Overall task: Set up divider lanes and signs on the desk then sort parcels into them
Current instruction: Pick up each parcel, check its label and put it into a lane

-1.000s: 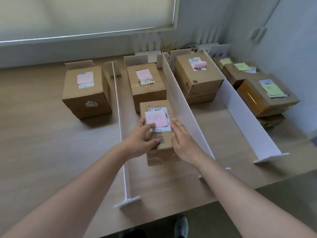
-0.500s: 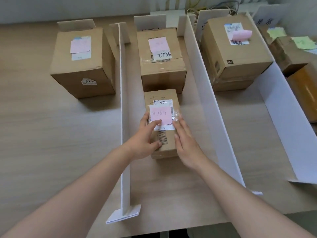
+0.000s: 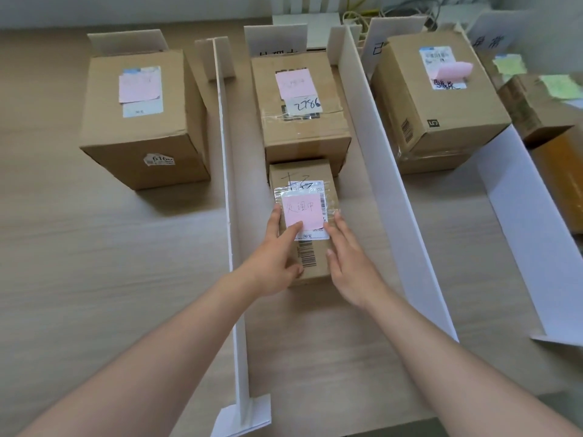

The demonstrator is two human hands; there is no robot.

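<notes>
A small brown parcel (image 3: 310, 190) with a pink note lies in the second lane, its far end touching a larger taped box (image 3: 299, 121). My left hand (image 3: 274, 260) grips its left side, thumb on the note. My right hand (image 3: 350, 263) lies flat against its right side. White dividers stand to either side: the left divider (image 3: 228, 200), the middle divider (image 3: 388, 190) and the right divider (image 3: 523, 222). White sign cards (image 3: 274, 39) stand at the lanes' far ends.
A tall box (image 3: 142, 127) with a pink note stands in the left lane. Another box (image 3: 438, 108) sits in the third lane, and several parcels (image 3: 536, 105) with green notes fill the far right. Cables lie at the back of the wooden desk (image 3: 94, 263).
Both hands have slid the small parcel away from me along the lane until it meets the taped box. The view has tilted down and closer.
</notes>
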